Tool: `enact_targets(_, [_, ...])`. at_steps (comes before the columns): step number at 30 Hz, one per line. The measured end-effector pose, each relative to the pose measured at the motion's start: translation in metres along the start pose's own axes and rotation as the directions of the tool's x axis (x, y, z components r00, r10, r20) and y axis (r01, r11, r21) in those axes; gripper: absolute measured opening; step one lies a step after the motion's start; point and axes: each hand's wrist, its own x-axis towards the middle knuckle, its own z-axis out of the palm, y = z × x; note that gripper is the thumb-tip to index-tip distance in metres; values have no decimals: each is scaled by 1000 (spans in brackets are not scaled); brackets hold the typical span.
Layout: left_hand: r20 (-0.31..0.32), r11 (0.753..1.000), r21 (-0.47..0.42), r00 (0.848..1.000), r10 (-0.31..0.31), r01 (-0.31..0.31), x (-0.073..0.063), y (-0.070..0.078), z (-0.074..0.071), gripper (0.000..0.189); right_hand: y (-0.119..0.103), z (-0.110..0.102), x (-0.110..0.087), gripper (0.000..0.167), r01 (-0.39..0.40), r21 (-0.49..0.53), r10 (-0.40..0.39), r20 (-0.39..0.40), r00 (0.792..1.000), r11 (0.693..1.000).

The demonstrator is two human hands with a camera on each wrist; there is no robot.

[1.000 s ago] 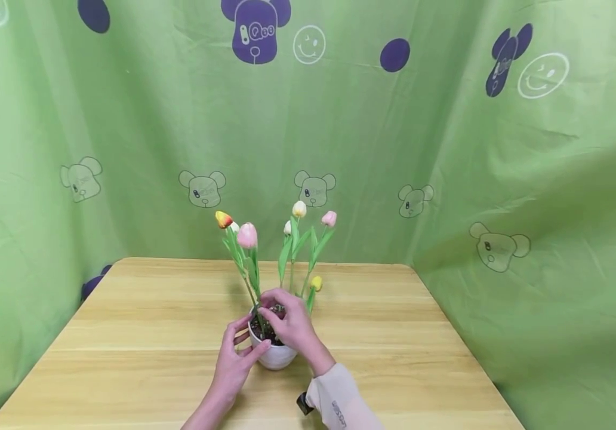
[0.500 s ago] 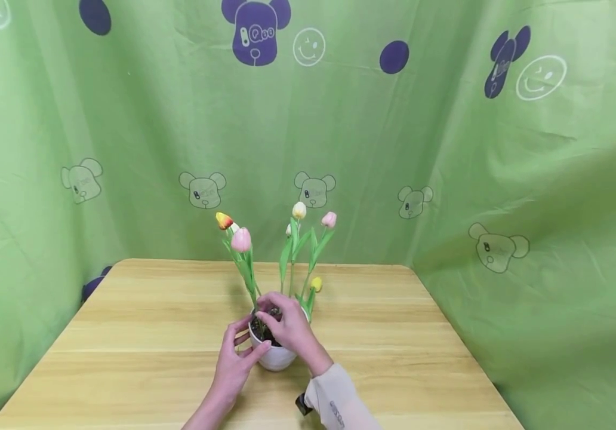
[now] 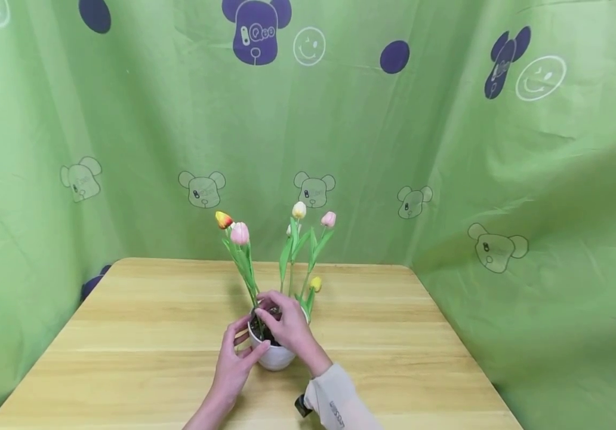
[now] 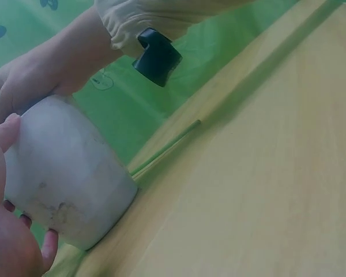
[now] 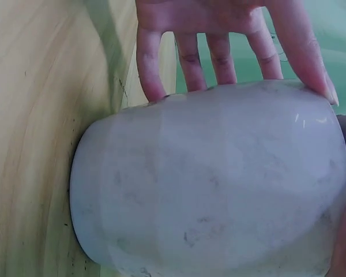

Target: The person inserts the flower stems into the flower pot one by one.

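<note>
A white flowerpot point(image 3: 277, 359) of dark soil stands upright on the table. My left hand point(image 3: 233, 361) holds its left side, thumb at the near rim; the right wrist view shows this hand's fingers point(image 5: 222, 60) spread along the pot wall. Over the soil, my right hand point(image 3: 290, 327) pinches the stem of a pink tulip point(image 3: 240, 233) low down, partly hidden by the fingers. Behind that bloom lean an orange-red tulip point(image 3: 223, 220) and a mostly hidden white one. Farther right rise a cream tulip point(image 3: 299, 209), another pink tulip point(image 3: 327, 219) and a white one; their bases are hidden.
A low yellow tulip point(image 3: 316, 284) shows behind the pot's right side. In the left wrist view a green stem point(image 4: 167, 148) sticks out beside the pot's base. The wooden table point(image 3: 141, 334) is enclosed by green patterned curtains point(image 3: 362, 131). A black strap point(image 3: 302, 406) hangs at the right sleeve.
The pink tulip has tilted left, its bloom now closer to the orange-red one and covering more of the white one. The left hand has stayed on the pot; the right hand has barely moved.
</note>
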Motion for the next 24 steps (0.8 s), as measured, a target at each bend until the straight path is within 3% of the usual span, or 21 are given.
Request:
enact_targets(11, [1, 1000, 9, 1000, 6, -6, -1, 1, 1, 74, -1, -1, 1, 31, -6, 62, 5, 18, 1000, 998])
enact_targets(19, [-3, 1000, 1, 1000, 0, 0, -1, 1, 1, 75, -1, -6, 0, 32, -90, 158, 90, 5, 996, 983])
enact_targets(24, [0, 1000, -1, 1000, -5, 5, -1, 2, 1, 76, 1, -22, -1, 33, -123, 240, 140, -57, 988, 963])
